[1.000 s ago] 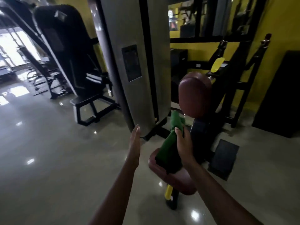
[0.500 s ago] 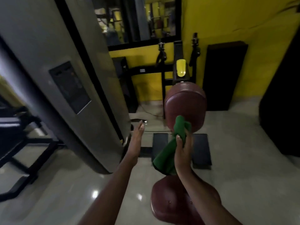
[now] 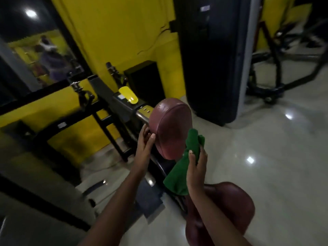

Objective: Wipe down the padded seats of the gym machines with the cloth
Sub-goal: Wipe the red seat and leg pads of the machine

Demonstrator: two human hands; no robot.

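Left hand (image 3: pixel 145 141) has moved onto the upper pad (image 3: pixel 171 126) of two, gripping it; right hand (image 3: pixel 197 168) clutches one cloth (image 3: pixel 178 177).

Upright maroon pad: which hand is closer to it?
Left. The left hand grips the left edge of the upright maroon pad; the right hand holds the green cloth just off its lower right side.

The left hand (image 3: pixel 145 139), free before, now grips the back pad (image 3: pixel 171 126) at its edge (cloth (image 3: pixel 178 173) raised beside it).

Yellow wall (image 3: pixel 124 32) beyond left hand (image 3: pixel 144 144), mirror (image 3: pixel 44 55) further left; glossy pale floor (image 3: pixel 266 157) right of right hand (image 3: pixel 197 167), lamp reflections.
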